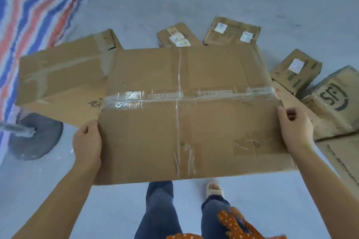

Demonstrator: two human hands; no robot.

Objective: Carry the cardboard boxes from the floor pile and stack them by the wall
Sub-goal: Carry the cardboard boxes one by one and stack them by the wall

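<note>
Head view: the only view, looking down past both forearms to the floor.
Held box: a large flattened cardboard box (186,114) spans the gap between the two hands, its long axis running from hand to hand, its taped seam lying the same way.
Left hand (87,141): grips the box's left edge, thumb on the top face; the other fingers are hidden under the board.
Right hand (294,128): grips the right edge a little farther forward than the left, thumb on top, fingers curled round the edge.
Arm pose: both forearms reach forward and slightly outward, wrists about level, so the sheet sits roughly flat and appears lifted clear of the floor.
Floor pile: another flat box (62,81) lies beyond the left hand, partly under the held one; small parcels (231,32) sit past its far edge, and more boxes (334,103) just outside the right hand.
Wall: not in view, so which way to turn cannot be told.
Judgement: the carry looks begun; keeping the wide sheet level matters.
</note>
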